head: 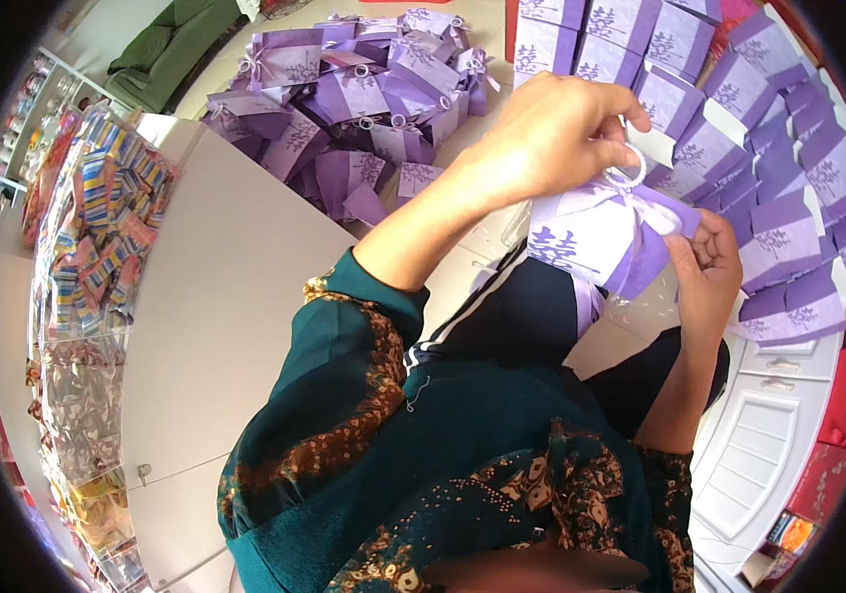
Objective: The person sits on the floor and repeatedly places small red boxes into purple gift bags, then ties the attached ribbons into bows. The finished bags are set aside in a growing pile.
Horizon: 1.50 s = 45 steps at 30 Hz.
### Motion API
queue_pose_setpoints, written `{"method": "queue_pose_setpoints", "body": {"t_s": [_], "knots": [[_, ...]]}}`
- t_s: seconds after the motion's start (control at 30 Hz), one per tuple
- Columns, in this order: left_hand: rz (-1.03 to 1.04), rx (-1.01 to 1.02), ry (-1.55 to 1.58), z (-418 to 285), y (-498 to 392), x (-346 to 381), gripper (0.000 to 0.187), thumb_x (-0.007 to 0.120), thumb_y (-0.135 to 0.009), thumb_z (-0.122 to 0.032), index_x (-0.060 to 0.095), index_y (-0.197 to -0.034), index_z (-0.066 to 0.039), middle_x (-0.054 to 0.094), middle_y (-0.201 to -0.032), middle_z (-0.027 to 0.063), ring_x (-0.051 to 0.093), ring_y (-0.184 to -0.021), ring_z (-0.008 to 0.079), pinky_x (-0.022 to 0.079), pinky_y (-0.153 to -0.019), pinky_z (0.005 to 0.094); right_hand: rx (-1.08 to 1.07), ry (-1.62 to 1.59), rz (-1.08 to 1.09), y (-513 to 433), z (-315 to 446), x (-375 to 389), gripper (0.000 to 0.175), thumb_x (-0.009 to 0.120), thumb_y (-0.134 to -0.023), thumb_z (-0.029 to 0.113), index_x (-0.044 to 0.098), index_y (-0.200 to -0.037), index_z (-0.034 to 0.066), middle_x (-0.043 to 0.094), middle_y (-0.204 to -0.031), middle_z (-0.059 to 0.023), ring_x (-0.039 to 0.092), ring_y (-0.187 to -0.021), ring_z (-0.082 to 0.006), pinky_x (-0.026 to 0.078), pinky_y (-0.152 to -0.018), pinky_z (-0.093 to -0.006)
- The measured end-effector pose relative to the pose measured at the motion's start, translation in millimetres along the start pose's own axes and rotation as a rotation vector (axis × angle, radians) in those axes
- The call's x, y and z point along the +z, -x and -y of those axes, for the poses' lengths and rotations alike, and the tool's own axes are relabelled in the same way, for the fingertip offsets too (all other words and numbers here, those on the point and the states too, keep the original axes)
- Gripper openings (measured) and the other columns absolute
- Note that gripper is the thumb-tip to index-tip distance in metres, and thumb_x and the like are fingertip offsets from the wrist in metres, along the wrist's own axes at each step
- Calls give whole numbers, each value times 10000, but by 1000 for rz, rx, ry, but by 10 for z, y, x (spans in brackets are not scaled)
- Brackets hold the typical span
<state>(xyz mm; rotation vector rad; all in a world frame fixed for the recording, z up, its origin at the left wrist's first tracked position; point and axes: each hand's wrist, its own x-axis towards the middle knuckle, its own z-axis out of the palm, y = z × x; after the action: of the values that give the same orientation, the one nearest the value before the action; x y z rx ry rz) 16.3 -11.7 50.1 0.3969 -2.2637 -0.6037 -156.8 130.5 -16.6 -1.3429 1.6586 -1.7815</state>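
Note:
A purple and white paper gift box with a printed character hangs between my two hands, above my lap. My left hand is over its top edge, with thumb and fingers pinching the white ring at its ribbon bow. The pale lilac ribbon bow lies across the box front. My right hand grips the right corner of the box between thumb and fingers. Behind my knees, part of another lilac item shows, mostly hidden.
Finished-looking purple boxes with ribbons and rings lie heaped on the floor ahead. Rows of similar purple boxes are stacked at right, above a white cabinet. At left stand a pale counter and clear bins of wrapped sweets. A green sofa is farther off.

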Motion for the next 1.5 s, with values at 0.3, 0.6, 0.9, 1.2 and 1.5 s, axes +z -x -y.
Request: {"method": "queue_pose_setpoints", "body": {"t_s": [0.3,0.6,0.9,1.2,1.5], "knots": [[-246,-533,275,1751,211,-974,137,645,-792,-57,586,-904,-5,598,-759,38,573,-617,108,514,-519,233,201,147,158,-2,-263,-46,200,608,-810,43,568,-1000,-3,596,-766,-13,526,-676,-55,419,-618,-193],[-408,-539,-857,2796,-16,-1642,345,671,-720,-286,612,-1038,-168,634,-999,107,612,-910,269,474,-753,379,283,345,118,119,-509,-426,121,601,-820,63,582,-916,-7,596,-768,-22,554,-674,-76,455,-618,-204],[272,-447,-270,3185,22,187,273,669,-706,-215,639,-948,-91,649,-918,122,624,-872,260,474,-755,345,507,548,44,100,-521,-862,129,613,-810,74,596,-911,-4,598,-747,-26,565,-662,-91,459,-618,-216],[495,-431,199,2615,-1,1284,218,634,-793,-35,589,-1006,-14,586,-824,10,502,-624,58,423,-574,217,608,1149,95,16,-1205,-2254,184,644,-749,137,625,-893,23,632,-794,-114,602,-722,-215,465,-674,-303],[485,-686,391,2300,347,1032,166,564,-828,18,565,-994,12,561,-859,-7,499,-749,52,419,-659,190,557,1402,222,453,-2696,-2568,290,555,-766,74,539,-1055,90,528,-1096,-113,517,-1042,-287,467,-821,-409]]}}
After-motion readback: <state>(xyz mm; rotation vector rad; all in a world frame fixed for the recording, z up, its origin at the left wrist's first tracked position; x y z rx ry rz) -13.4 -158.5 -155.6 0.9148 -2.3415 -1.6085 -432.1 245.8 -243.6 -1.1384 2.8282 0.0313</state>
